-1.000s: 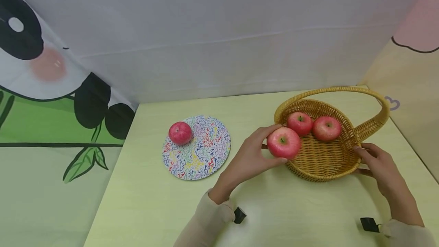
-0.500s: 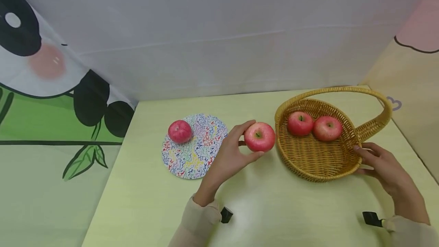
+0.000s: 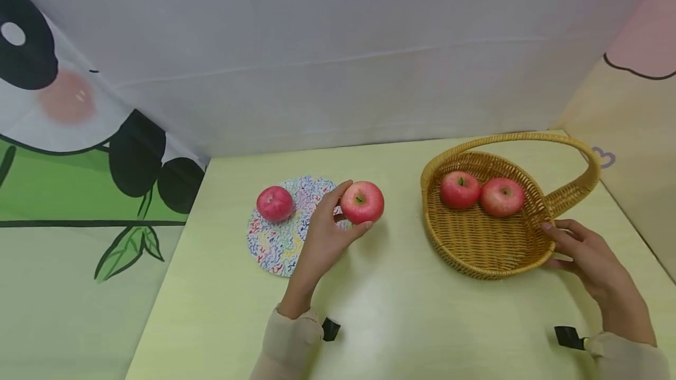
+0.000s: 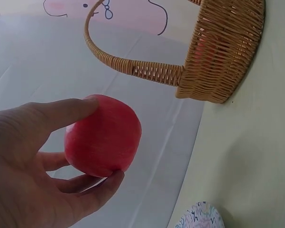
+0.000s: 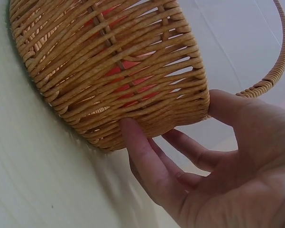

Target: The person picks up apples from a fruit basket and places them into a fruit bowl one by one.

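- In the head view, the left hand (image 3: 319,230) is pinching an apple (image 3: 361,202), its thumb on the near side and its other fingers on the far side. This apple is hanging over the bench (image 3: 412,315), just beside the right edge of a round patterned mat (image 3: 271,251).
- On that mat's left part, a red fruit (image 3: 274,204) is resting.
- Well to the right, a wicker basket (image 3: 488,245) is standing on the bench; two apples, a left one (image 3: 460,189) and a right one (image 3: 502,196), are sitting side by side in its far part.
- The right hand (image 3: 594,260) is touching the basket's right side.
- In the left wrist view, the fingers are gripping the apple from opposite sides, holding it clear of the bench; the basket is standing beyond it, and a piece of the mat is showing at the bottom edge.
- In the right wrist view, the fingers are spreading apart, one tip resting at the rim and another on the outer wall; red is showing through the weave.
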Available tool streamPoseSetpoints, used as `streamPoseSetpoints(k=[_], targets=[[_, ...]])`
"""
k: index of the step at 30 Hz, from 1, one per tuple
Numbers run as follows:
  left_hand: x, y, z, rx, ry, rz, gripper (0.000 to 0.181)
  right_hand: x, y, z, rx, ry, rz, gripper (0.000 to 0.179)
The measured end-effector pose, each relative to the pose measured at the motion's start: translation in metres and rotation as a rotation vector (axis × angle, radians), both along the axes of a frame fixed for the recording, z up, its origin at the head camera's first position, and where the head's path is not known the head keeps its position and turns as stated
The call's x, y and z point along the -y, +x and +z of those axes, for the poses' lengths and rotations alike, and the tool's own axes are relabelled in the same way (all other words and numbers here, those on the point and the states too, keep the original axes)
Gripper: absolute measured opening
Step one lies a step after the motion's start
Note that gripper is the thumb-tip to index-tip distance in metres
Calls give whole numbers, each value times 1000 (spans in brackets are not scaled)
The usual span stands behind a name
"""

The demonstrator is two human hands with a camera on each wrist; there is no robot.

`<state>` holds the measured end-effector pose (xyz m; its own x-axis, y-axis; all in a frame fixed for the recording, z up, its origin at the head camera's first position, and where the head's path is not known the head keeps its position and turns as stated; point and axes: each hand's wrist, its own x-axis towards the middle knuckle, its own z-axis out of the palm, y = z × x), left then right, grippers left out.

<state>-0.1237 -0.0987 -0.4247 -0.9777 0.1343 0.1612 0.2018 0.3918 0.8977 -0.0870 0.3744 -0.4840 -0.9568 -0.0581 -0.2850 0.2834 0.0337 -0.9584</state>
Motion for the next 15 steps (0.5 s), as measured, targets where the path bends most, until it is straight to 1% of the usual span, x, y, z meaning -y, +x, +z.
streamPoseSetpoints(k=[6,10,15], targets=[[12,-4,0,23,-8,65,82,-2,1,-2,5,-43,-8,14],[20,-9,-3,28,-19,106,83,-1,2,-3,0,-74,-9,15],[27,-15,-9,41,3,156,85,0,2,-2,-11,-87,-10,16]])
